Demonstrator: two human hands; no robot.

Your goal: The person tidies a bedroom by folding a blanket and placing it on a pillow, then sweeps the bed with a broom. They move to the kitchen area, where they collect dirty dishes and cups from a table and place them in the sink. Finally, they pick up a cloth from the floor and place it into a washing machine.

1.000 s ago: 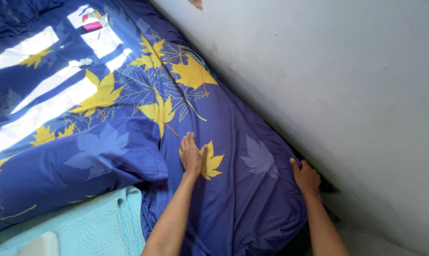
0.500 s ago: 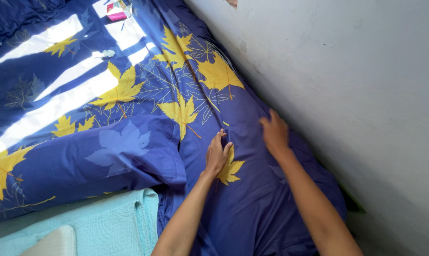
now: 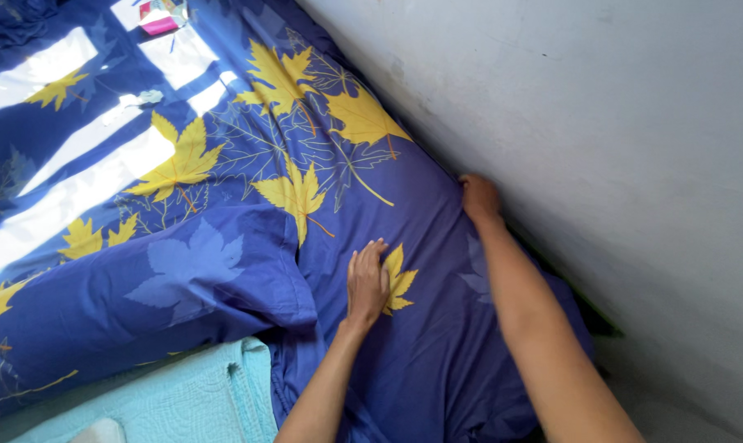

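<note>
Along the grey wall (image 3: 601, 139), blue leaf-print duvet (image 3: 371, 205) running near-right to far-left. Left hand (image 3: 368, 281) flat, fingers spread, pressing mid-cover. Right hand (image 3: 479, 197) curled onto its wall-side edge.

1. One small package (image 3: 160, 15) seen, far left, at the top edge of view, lying on the blue leaf-print bedcover (image 3: 248, 205) in a sunlit patch.
2. Roughly boxy, partly cut off by the frame; pink-red face with pale and greenish parts.
3. Print too small to make out. No labels, signs or screens elsewhere.
</note>
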